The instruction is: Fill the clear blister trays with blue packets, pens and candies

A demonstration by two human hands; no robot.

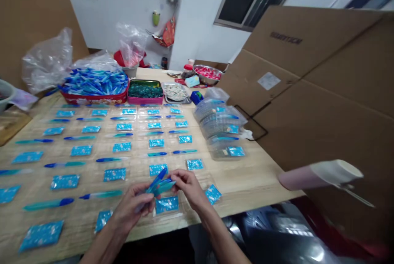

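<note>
Clutching blue pen (pixel 156 180) in curled left hand (pixel 131 208), right hand (pixel 191 190) pinching blue packet (pixel 166 187), at table's (pixel 246 182) six o'clock edge.

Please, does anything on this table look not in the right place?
Yes. One blue packet, just beside the right hand, lies turned at an angle, while the other packets on the table sit nearly straight in rows.

You've got even indoor brightness, faint shadows, glare on the dark bag (pixel 286 239) at lower right, and wide-angle bending toward the frame edges.
</note>
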